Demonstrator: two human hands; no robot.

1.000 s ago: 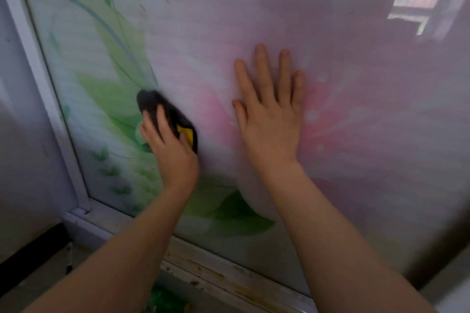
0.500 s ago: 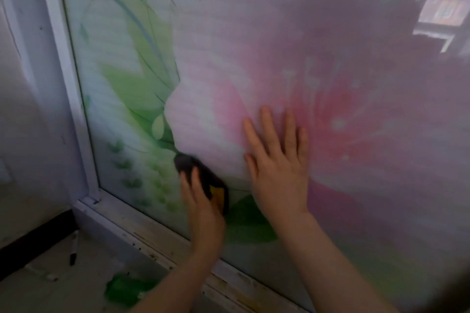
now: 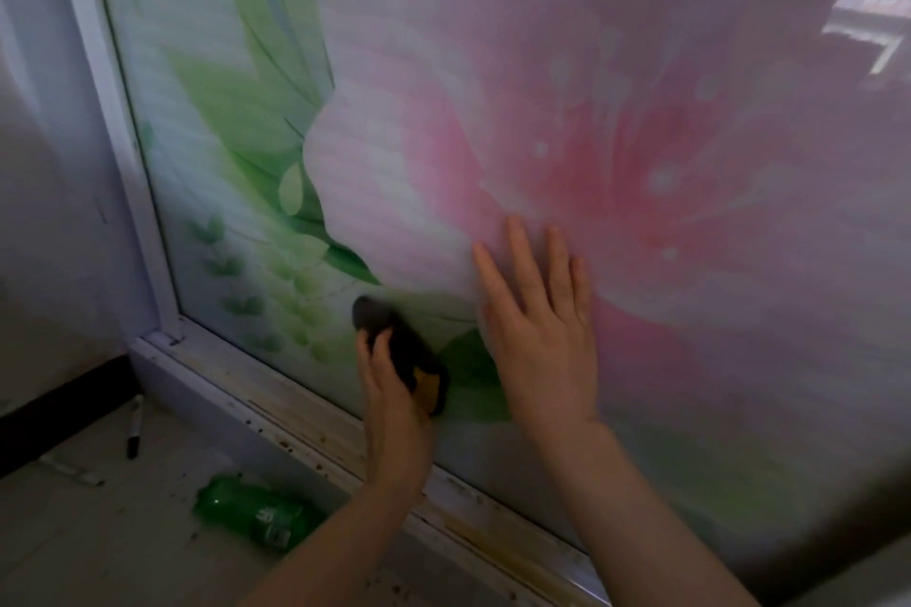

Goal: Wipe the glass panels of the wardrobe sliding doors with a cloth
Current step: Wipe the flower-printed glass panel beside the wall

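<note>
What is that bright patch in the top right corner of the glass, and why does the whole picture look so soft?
Head view: the bright patch is a window mirrored in the glossy flower-printed glass panel; the lines of its white frame bow from the wide lens; light is dim, and the dark cloth under the left hand looks smeared.

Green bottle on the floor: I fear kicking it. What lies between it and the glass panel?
In the head view, the door's stained bottom rail lies between the green bottle and the glass panel.
</note>
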